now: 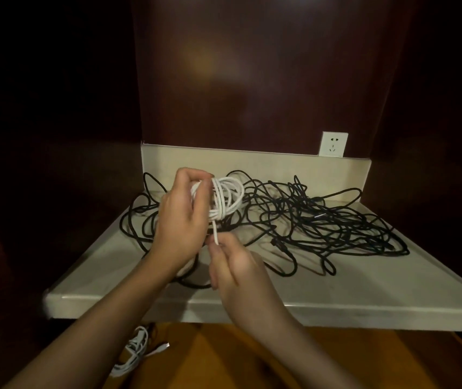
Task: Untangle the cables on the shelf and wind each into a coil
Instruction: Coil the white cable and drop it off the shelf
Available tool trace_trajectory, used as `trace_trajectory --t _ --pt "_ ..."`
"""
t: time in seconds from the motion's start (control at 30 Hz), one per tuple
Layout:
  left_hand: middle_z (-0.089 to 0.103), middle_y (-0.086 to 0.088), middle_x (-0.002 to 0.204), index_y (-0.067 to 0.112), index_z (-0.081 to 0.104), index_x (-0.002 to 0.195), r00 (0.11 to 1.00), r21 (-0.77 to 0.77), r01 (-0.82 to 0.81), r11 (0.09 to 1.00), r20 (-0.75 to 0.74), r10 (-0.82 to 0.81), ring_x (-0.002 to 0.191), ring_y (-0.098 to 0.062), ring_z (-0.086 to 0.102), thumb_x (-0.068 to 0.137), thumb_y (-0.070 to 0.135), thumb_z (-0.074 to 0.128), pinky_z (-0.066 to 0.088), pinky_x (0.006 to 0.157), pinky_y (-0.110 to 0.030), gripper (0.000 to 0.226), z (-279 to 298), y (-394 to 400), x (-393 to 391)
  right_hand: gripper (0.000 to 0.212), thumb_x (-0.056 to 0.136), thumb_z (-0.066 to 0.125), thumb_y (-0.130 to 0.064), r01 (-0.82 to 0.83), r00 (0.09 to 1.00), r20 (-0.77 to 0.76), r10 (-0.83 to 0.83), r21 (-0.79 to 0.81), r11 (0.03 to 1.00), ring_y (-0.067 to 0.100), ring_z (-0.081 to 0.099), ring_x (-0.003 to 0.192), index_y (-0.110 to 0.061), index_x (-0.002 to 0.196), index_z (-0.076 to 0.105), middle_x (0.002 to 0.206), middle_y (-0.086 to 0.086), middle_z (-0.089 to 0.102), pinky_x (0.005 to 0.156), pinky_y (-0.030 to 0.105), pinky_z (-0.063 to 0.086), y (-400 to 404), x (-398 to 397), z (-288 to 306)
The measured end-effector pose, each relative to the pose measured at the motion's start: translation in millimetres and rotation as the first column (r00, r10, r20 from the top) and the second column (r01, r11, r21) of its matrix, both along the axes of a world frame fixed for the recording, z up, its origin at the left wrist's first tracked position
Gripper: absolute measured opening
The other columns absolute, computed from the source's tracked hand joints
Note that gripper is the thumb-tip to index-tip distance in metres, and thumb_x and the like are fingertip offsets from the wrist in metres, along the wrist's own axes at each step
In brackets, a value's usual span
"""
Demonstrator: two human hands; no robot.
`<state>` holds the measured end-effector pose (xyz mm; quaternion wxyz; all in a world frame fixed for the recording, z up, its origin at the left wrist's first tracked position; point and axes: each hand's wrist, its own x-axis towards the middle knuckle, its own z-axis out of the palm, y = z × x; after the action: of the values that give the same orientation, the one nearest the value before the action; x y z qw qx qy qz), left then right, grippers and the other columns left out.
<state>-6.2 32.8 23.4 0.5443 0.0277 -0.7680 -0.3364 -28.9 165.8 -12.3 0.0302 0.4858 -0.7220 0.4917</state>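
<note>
- The white cable (225, 199) is held above the shelf (336, 287), wound into a bundle of loops, so that its turns stay clear of the black tangle beneath.
- The left hand (180, 220) is curled round the left side of the loops, fingers closed over the top of the bundle; this grip likely serves as the form that keeps the coil from springing apart.
- The right hand (238, 268) is closed in a pinch on the free tail of the white cable just below the coil, thumb and fingertips meeting on it, probably to feed or wrap the last length.
- The black cables (322, 220) are spread in a loose knot across the middle and right of the shelf, some loops lying under the left hand; they appear untouched and not yet coiled.
- The shelf acts as a shallow tray with a raised back lip and holds only the cables.
- A wall socket (333, 144) is seen behind the lip, with nothing plugged in.
- Another white cable (134, 350) lies below the shelf on the wooden surface, loosely bunched.
</note>
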Motion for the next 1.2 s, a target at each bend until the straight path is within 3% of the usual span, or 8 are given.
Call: trace_trajectory --t 0.1,0.23,0.4,0.6,0.73,0.9,1.1,1.2 --pt "0.06 0.014 0.073 0.013 0.058 0.105 0.987 -0.21 -0.151 0.966 0.025 0.16 0.061 -0.001 0.057 0.103 0.024 0.046 0.038 0.056 -0.021 0.016 -6.9 -9.4 1.5 0.024 0.103 0.04 -0.03 0.046 0.981 -0.192 -0.033 0.065 0.997 0.021 0.05 0.061 -0.014 0.094 0.056 0.066 0.0 0.052 0.057 0.04 0.039 3.2 -2.8 0.8" --pt "0.066 0.0 0.076 0.012 0.059 0.101 0.96 -0.446 -0.209 0.87 0.077 0.27 0.062 -0.02 0.061 0.099 0.029 0.044 0.04 0.054 -0.031 0.022 -5.2 -18.2 6.6 0.025 0.101 0.047 -0.038 0.153 0.904 -0.419 -0.084 0.133 0.979 0.022 0.056 0.062 -0.021 0.093 0.064 0.067 -0.003 0.057 0.057 0.036 0.041 15.9 -15.9 11.4" --pt "0.06 0.004 0.072 0.016 0.057 0.098 0.944 -0.63 -0.1 0.77 0.185 0.274 0.059 -0.021 0.058 0.096 0.031 0.042 0.031 0.053 -0.027 0.022 6.6 -14.2 17.2 0.038 0.093 0.042 -0.054 0.109 0.861 -0.507 -0.034 0.119 0.987 0.013 0.057 0.059 -0.026 0.085 0.068 0.066 -0.008 0.063 0.059 0.038 0.05 29.9 -35.8 33.8" --pt "0.057 0.008 0.075 0.025 0.05 0.098 0.92 -0.687 0.152 0.711 0.362 0.153 0.064 -0.012 0.053 0.099 0.034 0.039 0.037 0.055 -0.031 0.014 14.7 1.7 28.4 0.037 0.078 0.065 -0.058 -0.044 0.868 -0.494 0.057 0.038 0.998 0.008 0.054 0.053 -0.021 0.072 0.067 0.058 -0.008 0.06 0.053 0.028 0.042 42.2 -54.4 58.6" --pt "0.059 0.009 0.075 0.022 0.06 0.103 0.855 -0.458 0.431 0.777 0.482 -0.19 0.066 -0.007 0.057 0.103 0.035 0.045 0.041 0.058 -0.027 0.02 30.5 11.2 42.3 0.035 0.071 0.078 -0.044 -0.241 0.964 -0.124 0.234 -0.042 0.97 0.022 0.057 0.056 -0.012 0.068 0.063 0.062 0.009 0.061 0.053 0.037 0.045 49.8 -60.3 62.5" --pt "0.064 -0.007 0.082 0.023 0.064 0.098 0.694 0.016 0.573 0.819 0.522 -0.496 0.071 -0.009 0.059 0.1 0.028 0.051 0.045 0.064 -0.019 0.014 34.7 11.6 41.9 0.02 0.084 0.074 -0.023 -0.401 0.896 0.138 0.422 -0.16 0.902 0.007 0.052 0.054 -0.009 0.078 0.06 0.064 0.005 0.058 0.051 0.016 0.04 51.0 -53.8 62.5" --pt "0.07 -0.007 0.084 0.023 0.071 0.09 0.541 0.434 0.658 0.615 0.295 -0.787 0.07 -0.015 0.065 0.091 0.029 0.064 0.052 0.06 -0.023 0.009 30.4 16.0 38.5 0.008 0.094 0.062 -0.017 -0.453 0.766 0.357 0.534 -0.289 0.843 0.005 0.042 0.048 -0.014 0.094 0.055 0.067 0.003 0.053 0.044 0.014 0.034 51.8 -51.5 61.2" --pt "0.067 -0.01 0.08 0.019 0.072 0.088 0.511 0.596 0.647 0.476 0.124 -0.85 0.06 -0.016 0.061 0.084 0.019 0.064 0.049 0.047 -0.023 0.008 22.1 19.4 33.8 0.011 0.098 0.051 -0.014 -0.362 0.797 0.37 0.477 -0.34 0.868 0.01 0.047 0.05 -0.013 0.107 0.056 0.071 0.008 0.058 0.045 0.016 0.038 50.2 -46.4 53.7"
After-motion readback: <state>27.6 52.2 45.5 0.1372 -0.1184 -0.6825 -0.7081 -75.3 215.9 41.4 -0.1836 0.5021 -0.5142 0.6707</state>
